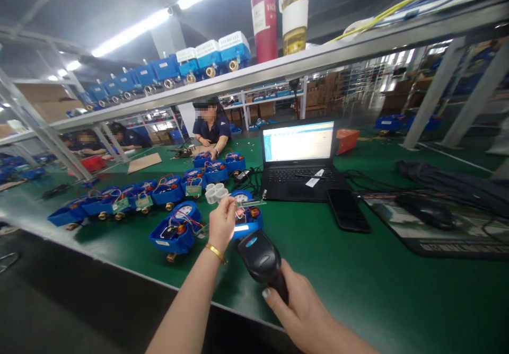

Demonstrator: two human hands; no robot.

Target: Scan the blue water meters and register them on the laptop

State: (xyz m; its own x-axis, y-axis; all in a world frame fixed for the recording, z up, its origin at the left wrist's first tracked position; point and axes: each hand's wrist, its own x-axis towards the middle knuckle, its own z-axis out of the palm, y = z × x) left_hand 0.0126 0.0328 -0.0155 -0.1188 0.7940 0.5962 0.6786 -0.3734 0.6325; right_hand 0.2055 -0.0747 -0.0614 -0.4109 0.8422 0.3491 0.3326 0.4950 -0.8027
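My right hand (300, 303) is wrapped round the handle of a black barcode scanner (260, 258), whose head is toward a blue meter housing (254, 227). Over that housing, my left hand (222, 219) pinches a thin circuit board (254, 203), seen nearly edge-on. Wires and a white label show in the housing; my fingers hide part of it. Left of my wrist lies another open blue housing (173, 242) with red wires, a brass fitting and a board hanging at its side. White plastic rings (217, 192) stand just behind my left hand.
Several open blue housings (167, 189) line the green bench (358, 301). A laptop (296, 176), phone (348, 211) and mouse (425, 211) lie to the right. Overhead, a shelf (274, 73) carries blue meters and two bottles. A co-worker (212, 129) sits opposite, hand near a housing.
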